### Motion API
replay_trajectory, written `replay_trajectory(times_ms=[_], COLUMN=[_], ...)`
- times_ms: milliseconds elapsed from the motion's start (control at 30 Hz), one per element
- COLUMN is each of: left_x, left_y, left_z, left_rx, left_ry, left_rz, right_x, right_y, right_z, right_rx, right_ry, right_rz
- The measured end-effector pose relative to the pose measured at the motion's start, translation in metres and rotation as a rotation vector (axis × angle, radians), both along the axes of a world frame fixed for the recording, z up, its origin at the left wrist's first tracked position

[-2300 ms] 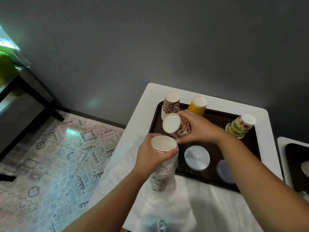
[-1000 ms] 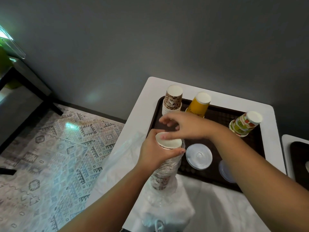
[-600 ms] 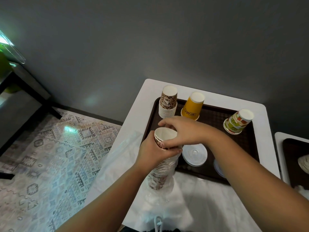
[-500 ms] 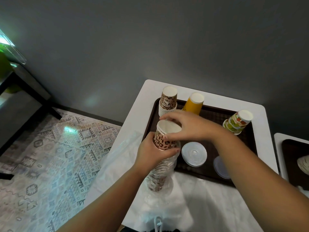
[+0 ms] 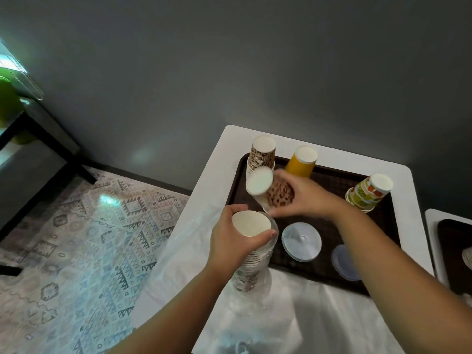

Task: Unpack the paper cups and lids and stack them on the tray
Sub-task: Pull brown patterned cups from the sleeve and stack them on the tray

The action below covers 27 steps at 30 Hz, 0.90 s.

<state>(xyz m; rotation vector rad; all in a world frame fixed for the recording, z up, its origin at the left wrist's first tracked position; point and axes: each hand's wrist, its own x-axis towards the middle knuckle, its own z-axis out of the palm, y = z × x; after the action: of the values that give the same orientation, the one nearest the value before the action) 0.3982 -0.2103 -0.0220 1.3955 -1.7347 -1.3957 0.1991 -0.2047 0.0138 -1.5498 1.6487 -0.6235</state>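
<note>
One brown tray [image 5: 332, 180] on white table [image 5: 217, 159], three cup stacks standing on it. Left hand [image 5: 236, 242] wrapped round wrapped cup stack [image 5: 251, 251] beside tray. Right hand [image 5: 304, 196] gripping spotted cup [image 5: 270, 191], tipped sideways above tray.

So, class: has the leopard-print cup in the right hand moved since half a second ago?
Yes. The leopard-print cup has left the wrapped stack and moved toward the stack on the tray.
</note>
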Motion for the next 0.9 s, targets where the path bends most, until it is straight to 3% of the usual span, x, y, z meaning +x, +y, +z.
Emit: replay_trajectory(times_ms=[133, 233, 467, 667, 900], left_x=[0.001, 0.002, 0.002, 0.000, 0.001], left_y=[-0.002, -0.004, -0.010, -0.013, -0.013], left_z=[0.000, -0.001, -0.003, -0.005, -0.009], left_rx=[0.002, 0.001, -0.003, 0.011, 0.005], left_ry=[-0.007, -0.009, -0.039, -0.044, -0.026], left_rz=[-0.023, -0.046, -0.070, -0.081, -0.063], right_x=[0.001, -0.007, -0.024, -0.024, -0.017], right_y=[-0.034, -0.063, -0.096, -0.103, -0.102], right_z=[0.004, 0.002, -0.019, -0.026, -0.039], right_rx=[-0.246, -0.290, -0.199, -0.287, -0.202], right_ry=[-0.176, -0.203, -0.284, -0.273, 0.083], right_rz=[-0.436, -0.562, -0.581, -0.559, -0.403])
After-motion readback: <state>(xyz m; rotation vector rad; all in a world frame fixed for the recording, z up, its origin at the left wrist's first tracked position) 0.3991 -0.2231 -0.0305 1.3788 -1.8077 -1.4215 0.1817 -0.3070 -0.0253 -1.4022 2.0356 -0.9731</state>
